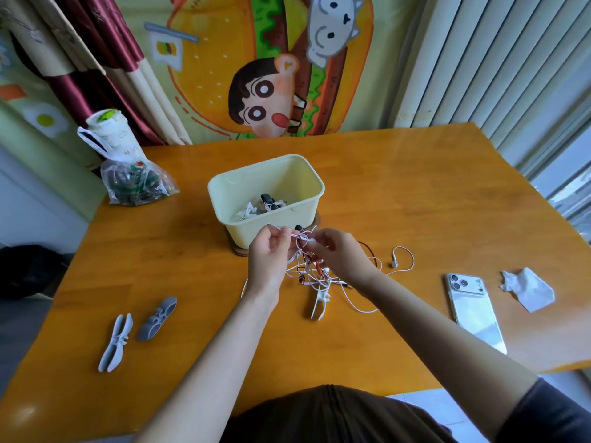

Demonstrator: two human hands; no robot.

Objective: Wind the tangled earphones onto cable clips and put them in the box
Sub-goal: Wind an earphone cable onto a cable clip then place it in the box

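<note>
**Dark top, bare forearms**

The person wears a dark brown fabric top [332, 410], seen at the bottom centre of the frame, its cloth gathered into soft folds. At the lower right, a dark charcoal short sleeve [550, 414] covers the upper arm and ends in a smooth curved hem. From that hem the forearm is bare to the right hand [339, 254]. The other forearm is likewise bare to the left hand [268, 254].

L hand [268, 251] & R hand [339, 252] close together mid-air, fingertips in a pinch, forearms bare
</note>
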